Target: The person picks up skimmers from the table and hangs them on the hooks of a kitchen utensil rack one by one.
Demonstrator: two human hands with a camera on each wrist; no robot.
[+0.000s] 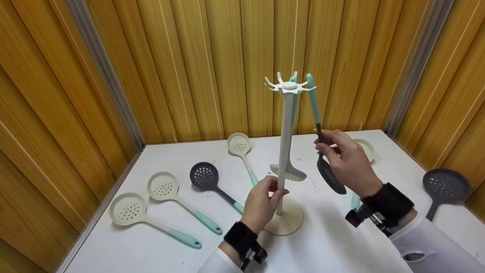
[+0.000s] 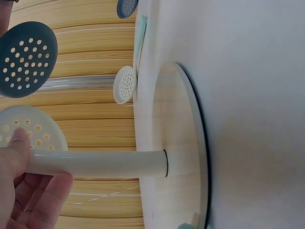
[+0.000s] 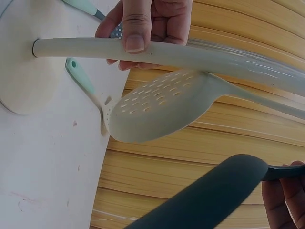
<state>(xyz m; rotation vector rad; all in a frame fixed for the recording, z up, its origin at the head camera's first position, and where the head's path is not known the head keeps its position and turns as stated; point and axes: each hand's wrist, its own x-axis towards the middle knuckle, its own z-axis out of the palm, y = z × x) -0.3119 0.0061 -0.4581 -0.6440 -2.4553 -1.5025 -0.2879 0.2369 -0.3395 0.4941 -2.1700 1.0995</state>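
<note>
My left hand [image 1: 261,206] grips the pale pole [image 1: 285,140] of an upright utensil stand low down, above its round base [image 1: 290,223]. In my right hand [image 1: 350,163] is a dark skimmer [image 1: 330,178], pinched at its neck, with its perforated head hanging down. Its mint handle points up, the tip beside a hook of the stand's hook ring [image 1: 290,88]; whether it is hooked on, I cannot tell. A cream skimmer [image 3: 162,107] hangs behind the pole. The left wrist view shows the dark skimmer [image 2: 28,59] beside the hanging cream one.
On the white table [image 1: 166,258], two cream skimmers [image 1: 129,209] lie at left, with a dark skimmer [image 1: 204,176] and another cream skimmer [image 1: 239,144] nearer the stand. At right lie a partly hidden cream skimmer [image 1: 366,149] and a dark one [image 1: 446,185]. Wood-patterned walls [image 1: 227,57] enclose the table.
</note>
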